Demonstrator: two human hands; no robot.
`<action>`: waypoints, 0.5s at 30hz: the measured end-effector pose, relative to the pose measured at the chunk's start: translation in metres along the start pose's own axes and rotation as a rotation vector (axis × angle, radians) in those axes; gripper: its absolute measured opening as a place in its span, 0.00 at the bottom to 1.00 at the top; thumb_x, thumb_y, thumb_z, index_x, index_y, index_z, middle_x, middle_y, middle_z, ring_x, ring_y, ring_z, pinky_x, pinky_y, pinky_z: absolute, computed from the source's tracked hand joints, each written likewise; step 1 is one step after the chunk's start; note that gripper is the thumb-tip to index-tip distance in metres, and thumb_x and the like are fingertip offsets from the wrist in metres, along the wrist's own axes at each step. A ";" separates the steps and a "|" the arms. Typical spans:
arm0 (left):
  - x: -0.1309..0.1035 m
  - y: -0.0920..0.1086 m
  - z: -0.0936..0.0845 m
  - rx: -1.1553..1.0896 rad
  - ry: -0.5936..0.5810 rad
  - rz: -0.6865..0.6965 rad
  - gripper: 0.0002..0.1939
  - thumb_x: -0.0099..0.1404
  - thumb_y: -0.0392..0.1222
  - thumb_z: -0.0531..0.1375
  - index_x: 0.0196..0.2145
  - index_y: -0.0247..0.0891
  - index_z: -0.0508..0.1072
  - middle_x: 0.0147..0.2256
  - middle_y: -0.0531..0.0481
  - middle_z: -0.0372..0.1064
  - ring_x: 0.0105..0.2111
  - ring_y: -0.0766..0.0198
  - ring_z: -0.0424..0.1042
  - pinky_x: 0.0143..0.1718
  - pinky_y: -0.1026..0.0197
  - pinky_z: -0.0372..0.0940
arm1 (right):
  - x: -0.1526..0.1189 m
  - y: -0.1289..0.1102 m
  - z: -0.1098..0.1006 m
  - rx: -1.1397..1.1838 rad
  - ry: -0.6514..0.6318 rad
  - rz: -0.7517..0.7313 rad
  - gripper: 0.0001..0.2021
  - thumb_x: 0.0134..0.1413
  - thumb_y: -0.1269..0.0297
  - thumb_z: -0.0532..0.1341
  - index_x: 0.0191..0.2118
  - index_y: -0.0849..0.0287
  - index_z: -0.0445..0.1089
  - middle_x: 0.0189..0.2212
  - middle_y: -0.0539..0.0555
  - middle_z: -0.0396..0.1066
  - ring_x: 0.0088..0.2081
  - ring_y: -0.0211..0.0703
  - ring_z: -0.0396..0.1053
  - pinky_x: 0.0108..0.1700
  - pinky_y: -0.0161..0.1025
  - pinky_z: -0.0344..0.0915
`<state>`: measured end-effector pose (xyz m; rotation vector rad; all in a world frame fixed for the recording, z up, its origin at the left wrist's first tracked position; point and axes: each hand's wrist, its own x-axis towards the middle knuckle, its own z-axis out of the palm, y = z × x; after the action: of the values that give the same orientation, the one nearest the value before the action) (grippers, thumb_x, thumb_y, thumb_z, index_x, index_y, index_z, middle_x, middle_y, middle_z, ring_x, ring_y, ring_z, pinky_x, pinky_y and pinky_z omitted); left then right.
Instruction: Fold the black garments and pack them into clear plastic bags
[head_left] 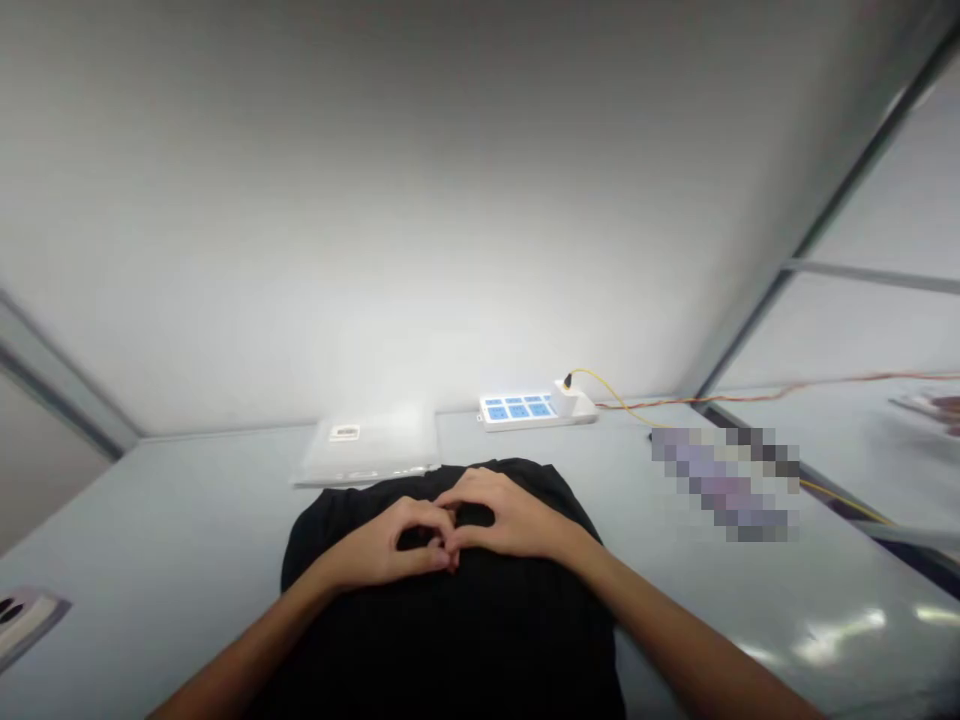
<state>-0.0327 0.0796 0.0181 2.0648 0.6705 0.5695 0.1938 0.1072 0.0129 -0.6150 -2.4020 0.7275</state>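
A black cloth item [465,640], probably a garment, lies spread on the grey-white table and runs out of the bottom of the view. Over its upper part, my left hand [394,545] comes in from the left with thumb and fingers closed in a pinch. My right hand [506,512] meets it from the right, also pinching. The fingertips of both hands touch near the middle of the cloth. Whatever lies between them, perhaps a bit of the cloth, is hidden by the fingers.
Behind the cloth lies a clear plastic bag [382,450] with a small label. A white power strip [536,410] with a plugged-in adapter stands against the wall; a yellow cable [611,390] runs right to a pixelated object [724,485]. A white item [26,620] sits far left.
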 end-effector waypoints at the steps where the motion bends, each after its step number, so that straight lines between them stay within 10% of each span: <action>1: 0.000 0.000 0.000 0.000 0.003 0.002 0.16 0.71 0.53 0.59 0.36 0.37 0.77 0.35 0.48 0.78 0.38 0.60 0.74 0.43 0.60 0.64 | 0.000 0.000 0.000 0.000 -0.001 -0.004 0.18 0.60 0.49 0.67 0.50 0.55 0.77 0.42 0.54 0.79 0.45 0.45 0.73 0.51 0.42 0.66; 15: -0.001 0.003 0.000 0.031 0.008 -0.006 0.18 0.73 0.54 0.57 0.35 0.38 0.78 0.35 0.49 0.78 0.37 0.62 0.74 0.43 0.62 0.64 | -0.002 0.001 0.002 -0.070 -0.006 -0.066 0.17 0.65 0.51 0.62 0.51 0.57 0.76 0.41 0.54 0.79 0.44 0.45 0.72 0.50 0.41 0.64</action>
<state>-0.0323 0.0773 0.0203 2.0893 0.6939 0.5682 0.1944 0.1062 0.0103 -0.5596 -2.4492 0.6210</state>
